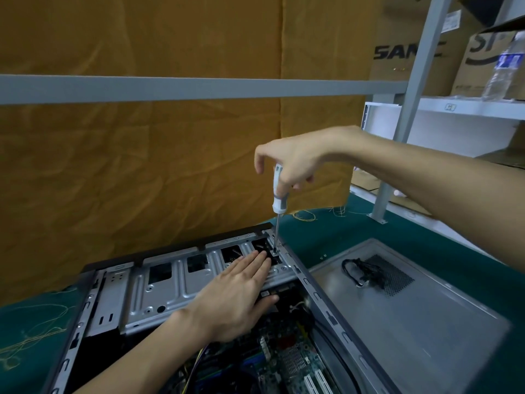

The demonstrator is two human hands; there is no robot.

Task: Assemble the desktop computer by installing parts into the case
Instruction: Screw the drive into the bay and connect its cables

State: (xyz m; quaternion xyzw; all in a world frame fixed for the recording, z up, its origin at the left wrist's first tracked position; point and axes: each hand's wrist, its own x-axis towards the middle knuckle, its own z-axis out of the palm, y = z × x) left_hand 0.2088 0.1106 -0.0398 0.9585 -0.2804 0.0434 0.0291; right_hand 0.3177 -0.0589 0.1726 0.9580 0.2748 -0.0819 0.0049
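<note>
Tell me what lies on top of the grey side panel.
A black cable bundle lies on the side panel, partly over its mesh vent. Whatever is beneath the panel is hidden.

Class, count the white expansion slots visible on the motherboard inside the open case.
2. Both white expansion slots sit side by side at the bottom edge of the view on the motherboard: one on the left, the other just right of it. The frame edge may hide more.

Matt grey sheet-metal case and side panel; green cloth tabletop; wrinkled ochre fabric backdrop; screwdriver with white plastic handle, bright steel shaft.
</note>
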